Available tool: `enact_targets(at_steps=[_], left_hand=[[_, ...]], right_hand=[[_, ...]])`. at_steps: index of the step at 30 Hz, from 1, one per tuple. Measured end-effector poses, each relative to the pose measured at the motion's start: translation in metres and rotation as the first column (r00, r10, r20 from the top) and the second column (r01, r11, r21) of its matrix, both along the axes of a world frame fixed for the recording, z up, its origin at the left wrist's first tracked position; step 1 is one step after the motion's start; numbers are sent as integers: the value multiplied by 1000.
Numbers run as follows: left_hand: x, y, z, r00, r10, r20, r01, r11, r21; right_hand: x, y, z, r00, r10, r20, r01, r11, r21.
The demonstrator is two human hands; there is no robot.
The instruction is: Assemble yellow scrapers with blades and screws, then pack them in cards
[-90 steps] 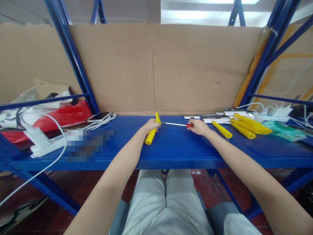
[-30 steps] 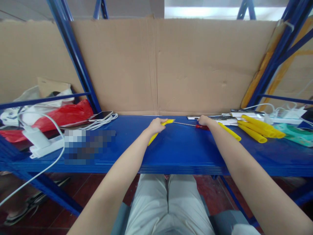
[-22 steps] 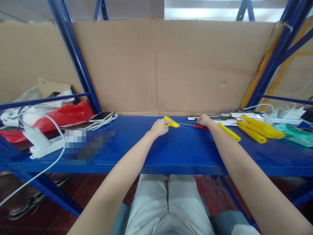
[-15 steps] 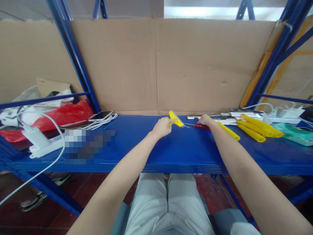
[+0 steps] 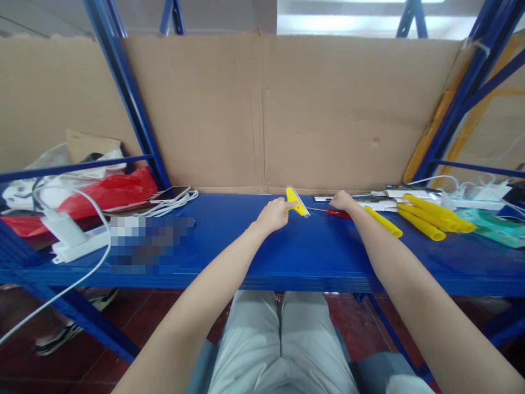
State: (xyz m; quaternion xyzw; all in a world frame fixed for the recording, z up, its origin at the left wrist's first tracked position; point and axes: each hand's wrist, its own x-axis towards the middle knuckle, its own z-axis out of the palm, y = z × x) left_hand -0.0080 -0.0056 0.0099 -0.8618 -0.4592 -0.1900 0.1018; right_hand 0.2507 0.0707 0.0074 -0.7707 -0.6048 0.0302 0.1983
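My left hand [image 5: 274,215] is closed on a yellow scraper [image 5: 297,202], holding it tilted above the blue shelf top, its long edge facing right. Just behind a screwdriver [image 5: 338,214] is my right hand [image 5: 343,200], its fingers curled downward. What those fingers pinch, if anything, is hidden. The screwdriver's red handle shows in front of the hand, and its thin shaft points left toward the scraper. A yellow tube handle [image 5: 383,221] lies beside my right forearm. Past the right fingers runs a flat white-and-black strip [image 5: 322,198].
Several yellow tubes [image 5: 426,223] lie in a pile at the right, near a green packet [image 5: 494,225]. On the left are a phone [image 5: 171,193], coiled white cable [image 5: 177,202], a power strip [image 5: 82,246] and a red bag [image 5: 110,191]. Cardboard [image 5: 320,109] walls the back.
The scraper has turned slightly in my left hand, its lower end a little further down. My right hand has shifted slightly left, its fingers curling down. The screwdriver looks unmoved.
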Motion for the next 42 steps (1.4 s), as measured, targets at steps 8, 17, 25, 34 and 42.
enact_targets(at_steps=[8,17,25,34,42], left_hand=[[-4,1,5,999,41,26,-41,999,12],[-5,-1,6,997,77,15,-77,997,9],[-5,-2,7,994,108,26,-108,994,-12],[-6,0,6,992,123,33,-122,992,-15],[-7,1,6,989,137,51,-137,990,-11]], right_hand=[[-65,-38,25,725,552,-412,-465,834,297],[-95,-47,16,707,627,-327,-522,775,357],[-102,-48,14,772,607,-188,-509,768,388],[-112,-50,7,782,492,-383,-383,864,328],[-119,-50,3,704,445,-554,-290,892,348]])
